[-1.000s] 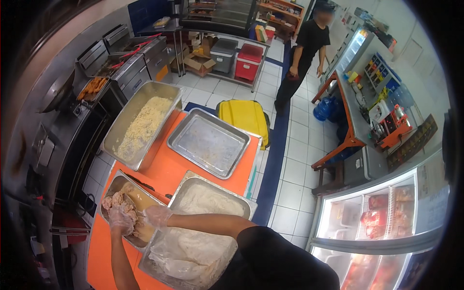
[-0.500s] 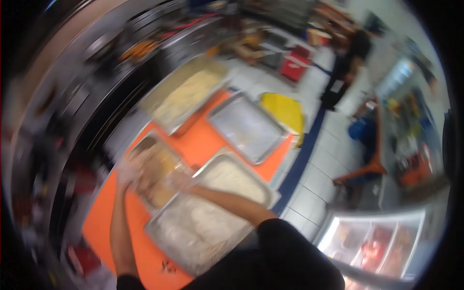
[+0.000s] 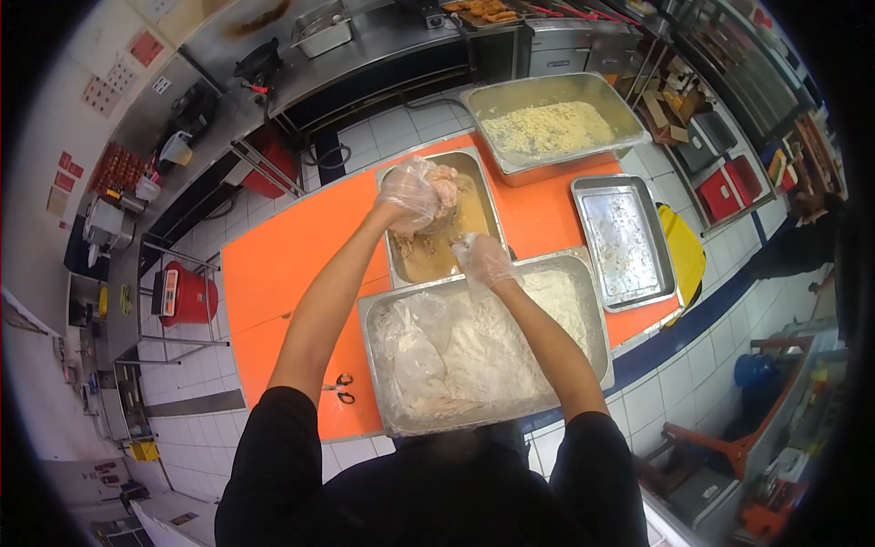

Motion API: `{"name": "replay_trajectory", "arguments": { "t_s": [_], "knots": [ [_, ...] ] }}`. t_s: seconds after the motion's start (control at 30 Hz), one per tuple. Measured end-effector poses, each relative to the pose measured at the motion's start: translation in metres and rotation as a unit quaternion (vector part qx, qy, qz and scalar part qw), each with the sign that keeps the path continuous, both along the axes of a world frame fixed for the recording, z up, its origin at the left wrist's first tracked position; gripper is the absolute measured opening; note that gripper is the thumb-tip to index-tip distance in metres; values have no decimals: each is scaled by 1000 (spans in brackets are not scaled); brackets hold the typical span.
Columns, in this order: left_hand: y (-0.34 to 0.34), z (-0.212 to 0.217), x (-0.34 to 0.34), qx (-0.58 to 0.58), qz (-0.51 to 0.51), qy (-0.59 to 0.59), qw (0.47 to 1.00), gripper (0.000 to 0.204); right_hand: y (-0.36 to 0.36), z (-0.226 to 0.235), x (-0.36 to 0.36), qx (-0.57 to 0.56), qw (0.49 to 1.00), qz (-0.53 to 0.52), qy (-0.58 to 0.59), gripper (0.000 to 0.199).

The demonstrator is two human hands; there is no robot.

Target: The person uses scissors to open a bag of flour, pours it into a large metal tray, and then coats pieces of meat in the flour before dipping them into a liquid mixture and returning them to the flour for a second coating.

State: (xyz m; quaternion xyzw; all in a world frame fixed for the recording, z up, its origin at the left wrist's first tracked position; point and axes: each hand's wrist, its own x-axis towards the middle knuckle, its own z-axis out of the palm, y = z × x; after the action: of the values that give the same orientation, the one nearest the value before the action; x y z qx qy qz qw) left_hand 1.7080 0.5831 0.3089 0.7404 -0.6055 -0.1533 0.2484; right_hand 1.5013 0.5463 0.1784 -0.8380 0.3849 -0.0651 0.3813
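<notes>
Left hand, gloved, is closed around a raw chicken piece lifted above the marinade tray at mid-desk; earlier both hands were down inside that tray. Right hand now hangs half-open and empty at the flour tray's far rim. Scissors lie on the orange desk near its front edge.

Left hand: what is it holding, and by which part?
The gloved left hand grips a raw chicken piece around its middle, above the marinade pan.
</notes>
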Motion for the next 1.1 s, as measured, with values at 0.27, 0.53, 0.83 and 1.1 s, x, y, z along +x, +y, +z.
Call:
{"name": "replay_trajectory", "arguments": {
  "t_s": [0.27, 0.53, 0.83, 1.1],
  "knots": [
    [-1, -6, 25, 39, 62, 56, 996, 41, 0, -3, 4, 5, 1000, -5, -11, 45],
    [1, 84, -1, -64, 5, -41, 997, 31, -2, -4, -1, 8, 1000, -13, 7, 46],
    [15, 0, -17, 61, 59, 35, 996, 22, -3, -5, 6, -8, 1000, -4, 8, 46],
    [80, 27, -39, 62, 12, 70, 996, 23, -9, -11, 8, 23, 998, 19, 47, 45]
  ]
}}
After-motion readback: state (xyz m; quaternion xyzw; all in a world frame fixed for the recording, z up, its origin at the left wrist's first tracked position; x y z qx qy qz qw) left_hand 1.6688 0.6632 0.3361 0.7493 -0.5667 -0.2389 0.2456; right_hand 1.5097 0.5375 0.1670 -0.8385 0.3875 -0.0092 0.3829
